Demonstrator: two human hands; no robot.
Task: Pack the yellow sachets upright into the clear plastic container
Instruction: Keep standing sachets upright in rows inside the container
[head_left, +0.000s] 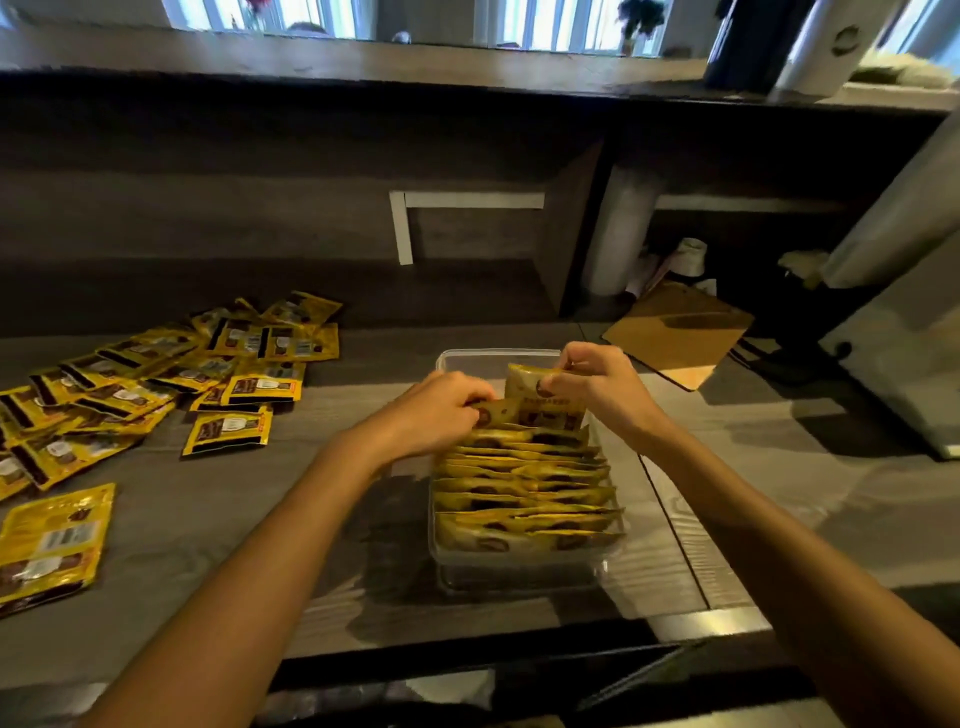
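Yellow sachet (540, 402) upright at far end of clear plastic container (522, 571), top edge pinched by right hand (597, 387). Left hand (441, 413), fingers curled, pinches a tilted sachet (493, 414) just beside it. Packed row (524, 488) stands upright, filling the container's near part. Loose sachets (156, 374) lie well left of the container on the counter (779, 467). Brown board (680, 338) behind the container, to its right.

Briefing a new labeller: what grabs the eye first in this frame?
The right hand pinches an upright sachet at the far end of the clear plastic container, mid-table, while the left hand grips the packed sachets beside it. Those yellow rows fill the container's nearer part. Loose sachets lie scattered on the table at left.
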